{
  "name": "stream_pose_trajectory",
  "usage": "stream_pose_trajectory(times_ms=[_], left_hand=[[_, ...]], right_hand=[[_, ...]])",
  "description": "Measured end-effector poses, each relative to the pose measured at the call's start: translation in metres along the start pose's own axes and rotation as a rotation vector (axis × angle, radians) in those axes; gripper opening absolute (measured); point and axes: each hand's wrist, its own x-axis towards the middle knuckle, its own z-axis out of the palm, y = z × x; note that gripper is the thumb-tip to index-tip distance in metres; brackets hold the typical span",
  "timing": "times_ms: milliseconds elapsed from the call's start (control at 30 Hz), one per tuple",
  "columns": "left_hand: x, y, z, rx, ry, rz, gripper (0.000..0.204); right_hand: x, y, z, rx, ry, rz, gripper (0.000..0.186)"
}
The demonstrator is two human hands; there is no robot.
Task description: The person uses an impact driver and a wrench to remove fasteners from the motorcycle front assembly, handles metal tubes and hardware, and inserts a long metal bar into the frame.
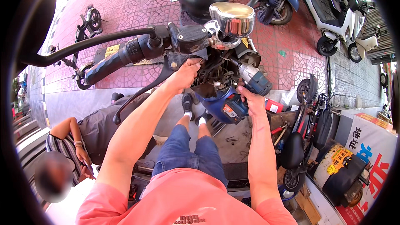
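The right hand point(252, 101) is closed around the grip of a blue cordless impact driver point(246, 86), its long axis slanting up-left, nose aimed into the wire bundle point(216, 75) behind the handlebar. The left hand point(186, 74) pinches into those wires. A brake lever point(143, 93) and chrome mirror point(232, 18) crowd close. Parked scooters point(333, 12) stand beyond.

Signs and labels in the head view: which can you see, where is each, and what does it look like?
Banner sign: lower right, white with large red and blue characters.
Yellow label: on a dark drum beside the banner.
Sticker: orange and white, on the blue drill's battery.
Small red box: right of the drill.
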Motion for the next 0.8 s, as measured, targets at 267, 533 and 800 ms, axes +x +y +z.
stream_pose_trajectory(times_ms=[267, 533, 800], left_hand=[[0.003, -0.010, -0.009, -0.453, -0.158, -0.164, 0.024], [0.000, -0.039, -0.011, -0.880, -0.251, -0.240, 0.022], [-0.053, -0.064, -0.012, -0.835, -0.251, -0.110, 0.028]], right_hand=[[0.001, -0.007, 0.007, 0.136, -0.020, 0.071, 0.021], [0.006, -0.004, 0.003, 0.280, -0.066, 0.154, 0.021], [0.001, 0.012, 0.014, 0.331, -0.016, 0.108, 0.020]])
